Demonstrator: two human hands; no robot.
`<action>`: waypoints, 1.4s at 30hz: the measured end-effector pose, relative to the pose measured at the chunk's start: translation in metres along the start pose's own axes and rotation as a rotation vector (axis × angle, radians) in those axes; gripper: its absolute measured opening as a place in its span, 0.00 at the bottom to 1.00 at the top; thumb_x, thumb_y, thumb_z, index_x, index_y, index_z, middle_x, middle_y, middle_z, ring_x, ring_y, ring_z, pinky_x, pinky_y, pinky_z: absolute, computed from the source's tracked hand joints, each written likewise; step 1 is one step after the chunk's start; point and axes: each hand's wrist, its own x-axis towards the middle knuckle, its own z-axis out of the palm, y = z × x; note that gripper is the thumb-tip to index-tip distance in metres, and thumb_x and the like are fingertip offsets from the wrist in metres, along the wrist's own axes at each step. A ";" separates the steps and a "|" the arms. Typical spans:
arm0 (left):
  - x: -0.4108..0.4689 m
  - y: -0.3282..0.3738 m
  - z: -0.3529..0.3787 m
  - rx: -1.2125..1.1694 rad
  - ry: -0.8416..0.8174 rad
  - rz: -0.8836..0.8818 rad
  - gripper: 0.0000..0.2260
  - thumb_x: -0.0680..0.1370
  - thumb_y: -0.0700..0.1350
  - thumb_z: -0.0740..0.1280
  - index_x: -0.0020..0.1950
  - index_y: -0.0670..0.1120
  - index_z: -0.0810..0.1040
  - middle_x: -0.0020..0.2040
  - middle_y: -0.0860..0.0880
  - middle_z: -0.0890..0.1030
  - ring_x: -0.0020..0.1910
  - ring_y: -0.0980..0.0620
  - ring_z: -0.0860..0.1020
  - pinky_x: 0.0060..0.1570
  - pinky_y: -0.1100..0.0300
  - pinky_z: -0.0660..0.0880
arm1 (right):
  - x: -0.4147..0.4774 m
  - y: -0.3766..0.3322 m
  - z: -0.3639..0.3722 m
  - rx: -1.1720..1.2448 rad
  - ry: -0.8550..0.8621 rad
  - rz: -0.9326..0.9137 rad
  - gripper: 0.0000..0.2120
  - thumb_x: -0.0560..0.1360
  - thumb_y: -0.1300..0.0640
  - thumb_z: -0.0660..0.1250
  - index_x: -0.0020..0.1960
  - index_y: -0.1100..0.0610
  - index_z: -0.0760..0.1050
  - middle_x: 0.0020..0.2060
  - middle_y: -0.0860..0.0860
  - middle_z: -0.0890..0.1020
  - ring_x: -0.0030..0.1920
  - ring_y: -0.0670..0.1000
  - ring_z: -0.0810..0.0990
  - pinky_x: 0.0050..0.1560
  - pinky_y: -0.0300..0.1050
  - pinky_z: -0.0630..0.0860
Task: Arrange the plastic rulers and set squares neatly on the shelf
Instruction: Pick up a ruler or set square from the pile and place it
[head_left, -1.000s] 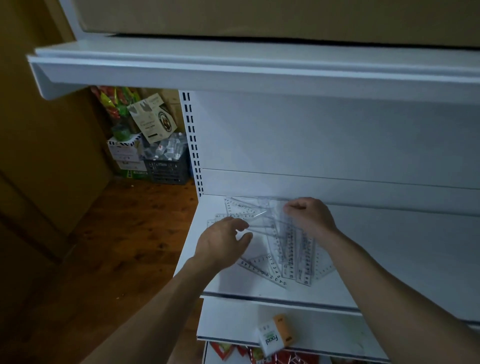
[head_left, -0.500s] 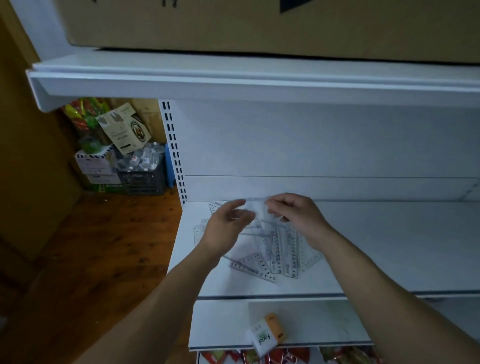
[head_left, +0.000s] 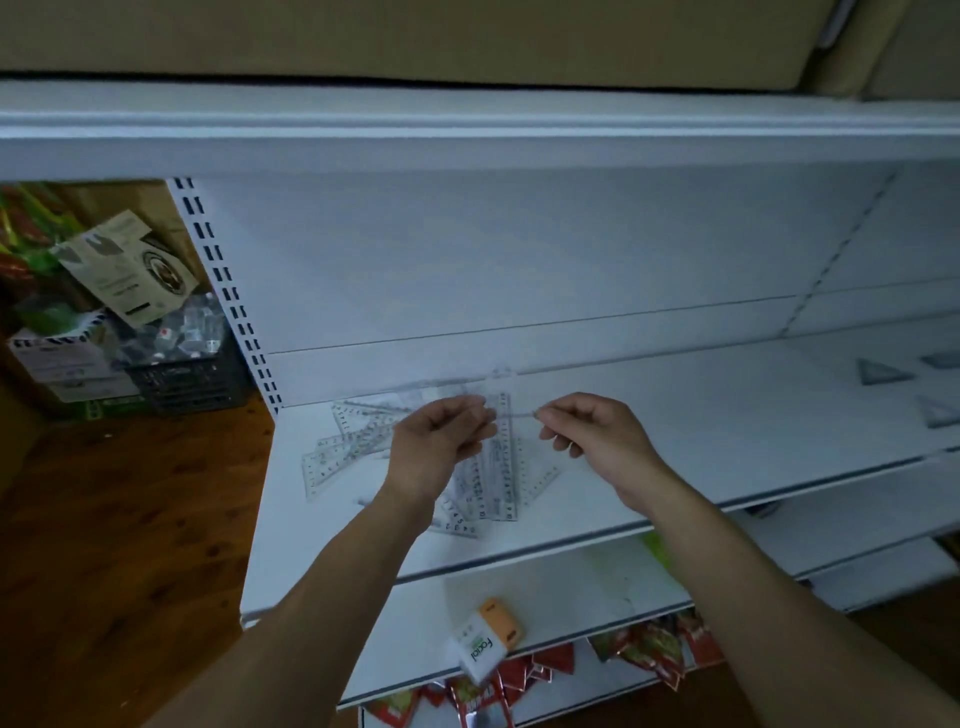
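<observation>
Several clear plastic rulers (head_left: 343, 452) and set squares lie scattered in a loose pile on the white shelf (head_left: 675, 447). Above that pile my left hand (head_left: 441, 447) and my right hand (head_left: 597, 436) are lifted side by side. Between them they pinch a thin transparent piece (head_left: 514, 413), one hand at each end; its exact shape is hard to make out. More rulers (head_left: 501, 483) lie under and between my hands. Three small set squares (head_left: 880, 373) sit far right on the same shelf level.
A lower shelf holds a white and orange "Facial" box (head_left: 485, 642). Red snack packets (head_left: 654, 649) hang below it. A dark crate (head_left: 182, 374) and cartons stand on the wooden floor at left. Another shelf board (head_left: 467, 130) overhangs above.
Both hands rose off the pile and now pinch a clear piece between them. The view shifted right, bringing the set squares at far right into sight.
</observation>
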 end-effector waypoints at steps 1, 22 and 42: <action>0.001 -0.001 0.010 0.026 0.008 0.015 0.05 0.76 0.40 0.69 0.51 0.43 0.81 0.45 0.46 0.85 0.44 0.52 0.84 0.43 0.64 0.79 | -0.003 0.002 -0.008 0.003 0.031 0.000 0.03 0.74 0.57 0.70 0.43 0.55 0.82 0.34 0.49 0.84 0.33 0.44 0.77 0.36 0.38 0.71; -0.046 -0.093 0.383 0.078 -0.295 -0.032 0.06 0.75 0.35 0.69 0.51 0.37 0.81 0.40 0.46 0.84 0.35 0.53 0.80 0.35 0.66 0.75 | -0.115 0.103 -0.351 0.078 0.409 0.071 0.05 0.77 0.61 0.67 0.44 0.60 0.80 0.33 0.51 0.81 0.29 0.43 0.75 0.32 0.34 0.71; 0.015 -0.157 0.641 0.168 -0.539 -0.024 0.04 0.76 0.39 0.69 0.49 0.43 0.83 0.41 0.49 0.85 0.37 0.55 0.81 0.44 0.60 0.77 | -0.091 0.186 -0.587 0.092 0.672 0.182 0.06 0.76 0.58 0.67 0.48 0.60 0.81 0.36 0.50 0.83 0.32 0.41 0.76 0.35 0.35 0.73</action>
